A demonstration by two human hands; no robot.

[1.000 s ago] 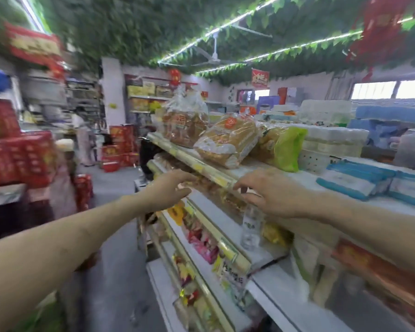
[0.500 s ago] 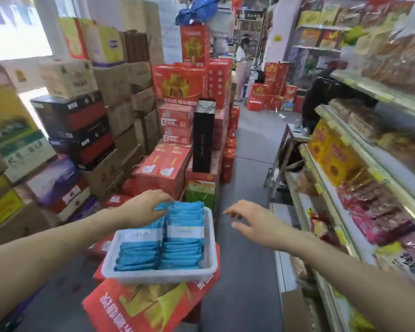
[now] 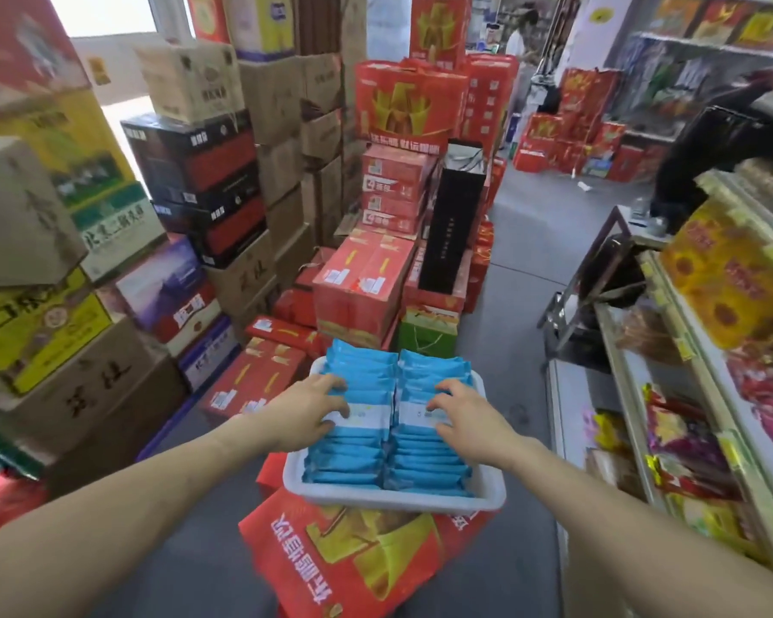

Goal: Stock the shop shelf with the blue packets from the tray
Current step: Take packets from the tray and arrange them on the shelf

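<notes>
A white tray (image 3: 393, 499) sits on a red carton (image 3: 353, 559) in the aisle, low in the middle of the head view. It holds two rows of blue packets (image 3: 425, 466) standing on edge. My left hand (image 3: 306, 412) is on the left row, fingers curled over the packet tops and thumb against a white-labelled face. My right hand (image 3: 467, 414) grips the right row the same way, fingers over the tops and thumb in front. The shop shelf (image 3: 706, 394) runs along the right side.
Stacked cardboard and red gift boxes (image 3: 367, 283) fill the left and the space behind the tray. A tall black box (image 3: 454, 220) stands among them. The grey aisle floor (image 3: 523, 269) leads back to a person standing far off. Snack packs crowd the right shelf tiers.
The view has swung from the shelf top down to the tray. Both hands left the shelf, came down over the tray and now grip packets in the two rows.
</notes>
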